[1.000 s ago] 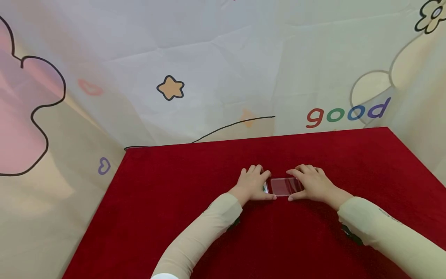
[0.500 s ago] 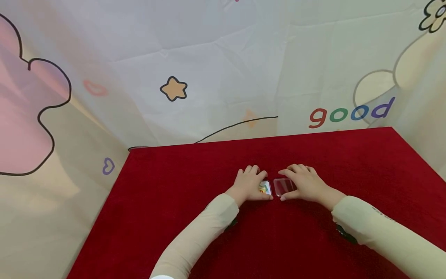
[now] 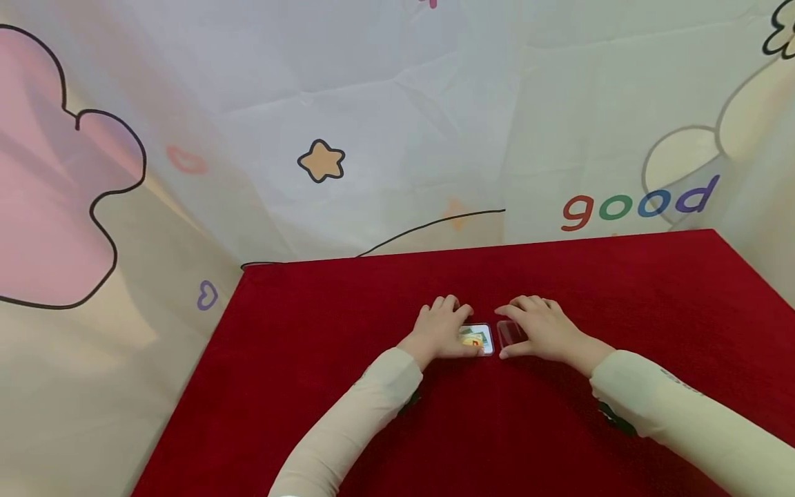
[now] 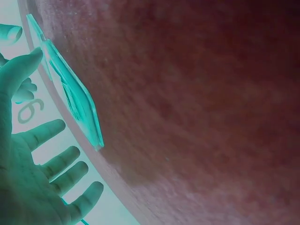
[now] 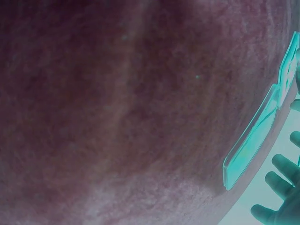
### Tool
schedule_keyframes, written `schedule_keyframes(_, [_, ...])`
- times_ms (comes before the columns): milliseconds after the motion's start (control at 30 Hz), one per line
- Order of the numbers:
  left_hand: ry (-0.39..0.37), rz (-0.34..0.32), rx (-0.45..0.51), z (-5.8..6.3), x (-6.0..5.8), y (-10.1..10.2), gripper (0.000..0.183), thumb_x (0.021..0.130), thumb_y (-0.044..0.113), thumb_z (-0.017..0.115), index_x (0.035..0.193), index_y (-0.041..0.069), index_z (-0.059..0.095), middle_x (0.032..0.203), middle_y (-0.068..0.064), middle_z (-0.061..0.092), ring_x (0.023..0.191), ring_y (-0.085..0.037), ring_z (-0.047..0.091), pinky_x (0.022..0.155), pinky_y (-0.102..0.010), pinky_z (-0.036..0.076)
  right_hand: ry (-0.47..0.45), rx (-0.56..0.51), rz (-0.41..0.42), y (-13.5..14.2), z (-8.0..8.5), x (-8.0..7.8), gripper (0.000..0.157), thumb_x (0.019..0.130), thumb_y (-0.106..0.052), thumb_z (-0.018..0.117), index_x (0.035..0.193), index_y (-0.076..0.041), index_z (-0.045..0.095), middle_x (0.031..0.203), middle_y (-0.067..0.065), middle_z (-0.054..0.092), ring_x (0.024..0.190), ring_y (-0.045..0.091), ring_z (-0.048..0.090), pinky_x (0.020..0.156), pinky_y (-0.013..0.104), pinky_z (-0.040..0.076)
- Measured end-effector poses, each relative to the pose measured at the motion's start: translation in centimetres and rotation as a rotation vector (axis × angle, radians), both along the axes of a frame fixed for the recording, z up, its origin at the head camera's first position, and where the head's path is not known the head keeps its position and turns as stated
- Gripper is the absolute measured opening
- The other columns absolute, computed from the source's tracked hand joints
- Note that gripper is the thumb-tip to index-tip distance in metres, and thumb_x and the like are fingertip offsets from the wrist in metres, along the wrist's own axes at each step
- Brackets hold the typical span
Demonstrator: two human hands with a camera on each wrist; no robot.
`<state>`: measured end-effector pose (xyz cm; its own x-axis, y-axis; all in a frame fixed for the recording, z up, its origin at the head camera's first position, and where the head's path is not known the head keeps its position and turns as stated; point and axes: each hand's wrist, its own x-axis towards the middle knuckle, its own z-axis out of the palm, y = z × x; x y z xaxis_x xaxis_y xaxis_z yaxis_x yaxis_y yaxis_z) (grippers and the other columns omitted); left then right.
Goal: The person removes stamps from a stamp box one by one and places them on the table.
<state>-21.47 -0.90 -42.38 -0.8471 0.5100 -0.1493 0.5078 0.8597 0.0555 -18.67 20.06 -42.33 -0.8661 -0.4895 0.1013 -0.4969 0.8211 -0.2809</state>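
A flat, rounded rectangular thing (image 3: 477, 338) with a white face and a yellow and green picture lies on the red cloth (image 3: 497, 428). Just right of it lies a clear, flat, rounded case-like piece (image 3: 511, 333), a narrow gap between them in the head view. My left hand (image 3: 439, 331) is over the pictured thing's left part, thumb and fingers spread. Over the right part of the clear piece is my right hand (image 3: 546, 331), which hides that end. In the left wrist view, the fingers look loosely extended, apart from the pictured thing. Whether either hand touches anything cannot be told.
Behind the table hangs a pale curtain (image 3: 397, 138) printed with a star, hearts and the word "good". The table's back edge (image 3: 397, 252) meets it. Pale sleeves cover both forearms.
My left hand has shifted left, uncovering more of the pictured thing. The right hand has also moved left, covering more of the clear piece. The head view has turned slightly left.
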Motion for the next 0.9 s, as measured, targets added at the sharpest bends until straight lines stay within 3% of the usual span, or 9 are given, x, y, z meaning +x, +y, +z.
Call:
schedule_keyframes(367, [-0.028,0.048,0.018,-1.3,-0.2,-1.5,0.069,0.078,0.061,0.064,0.134,0.025,0.048,0.13,-0.002,0.046,0.117,-0.017,0.042,0.092,-0.037,0.04,0.005,-0.008,0.025,-1.0,-0.4,-0.2,0.065,0.073,-0.044,0.079,0.124,-0.007,0.059,0.115,0.016,0.056,0.108,0.036,0.05,0.089,0.06,0.039])
schedule_keyframes(900, [-0.041,0.038,0.051,-1.3,0.0,-3.0,0.071,0.076,0.061,0.067,0.133,0.022,0.05,0.122,-0.003,0.048,0.109,-0.016,0.044,0.088,-0.035,0.044,0.011,0.006,0.054,-1.9,-0.7,-0.4,0.065,0.073,-0.04,0.08,0.123,-0.004,0.058,0.114,0.017,0.056,0.106,0.035,0.051,0.087,0.055,0.043])
